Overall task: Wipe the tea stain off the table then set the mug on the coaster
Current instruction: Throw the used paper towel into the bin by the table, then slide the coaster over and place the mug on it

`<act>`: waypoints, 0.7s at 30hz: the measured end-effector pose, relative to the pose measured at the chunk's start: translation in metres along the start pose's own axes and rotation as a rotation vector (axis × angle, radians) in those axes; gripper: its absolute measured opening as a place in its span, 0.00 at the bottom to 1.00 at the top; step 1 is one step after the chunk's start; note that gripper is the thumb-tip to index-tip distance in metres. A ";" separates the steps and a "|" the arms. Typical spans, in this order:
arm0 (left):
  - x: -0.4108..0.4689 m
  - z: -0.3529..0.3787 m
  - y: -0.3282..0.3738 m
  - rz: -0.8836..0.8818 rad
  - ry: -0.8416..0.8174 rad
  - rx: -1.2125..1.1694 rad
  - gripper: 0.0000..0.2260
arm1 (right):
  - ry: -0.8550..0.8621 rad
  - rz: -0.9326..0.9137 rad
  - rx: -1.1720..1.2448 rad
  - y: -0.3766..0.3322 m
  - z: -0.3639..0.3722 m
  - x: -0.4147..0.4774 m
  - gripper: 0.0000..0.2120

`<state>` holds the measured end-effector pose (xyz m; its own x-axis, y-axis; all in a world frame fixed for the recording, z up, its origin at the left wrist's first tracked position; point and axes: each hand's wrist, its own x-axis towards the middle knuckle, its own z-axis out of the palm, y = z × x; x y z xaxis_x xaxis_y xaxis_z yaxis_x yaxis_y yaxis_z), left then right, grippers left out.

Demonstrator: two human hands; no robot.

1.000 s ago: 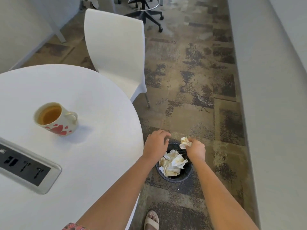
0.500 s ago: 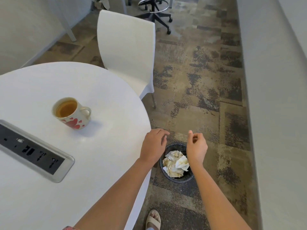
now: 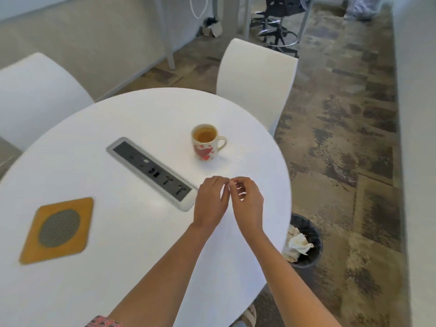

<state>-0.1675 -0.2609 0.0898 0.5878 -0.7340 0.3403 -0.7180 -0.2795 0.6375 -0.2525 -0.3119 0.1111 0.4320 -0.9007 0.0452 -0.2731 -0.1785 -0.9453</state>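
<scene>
So the round white worktop (image 3: 141,232) looks clean now, no stain I can spot. The coaster (image 3: 57,228) sits well left of the mug (image 3: 206,143), past the power strip (image 3: 151,172). Both hands, left (image 3: 210,204) and right (image 3: 247,199), have come back from the bin (image 3: 306,239) to just in front of the mug, fingertips touching, loosely curled, holding nothing. The tissue's dumped, so I'd say wiping's done; the mug move is next.

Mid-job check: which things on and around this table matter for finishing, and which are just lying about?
For the job:
mug of tea
coaster
table
left hand and right hand, both empty

Just lying about:
power strip panel
waste bin with crumpled tissues
two white chairs
</scene>
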 end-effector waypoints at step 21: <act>-0.098 -0.271 -0.276 -0.824 0.159 0.251 0.19 | -0.567 0.092 -0.300 -0.070 0.312 -0.116 0.21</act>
<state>0.0742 0.0555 0.0680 0.9873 -0.1484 -0.0575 -0.0914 -0.8246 0.5583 -0.0148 -0.0717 0.0709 0.7599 -0.5835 -0.2864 -0.5232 -0.2876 -0.8022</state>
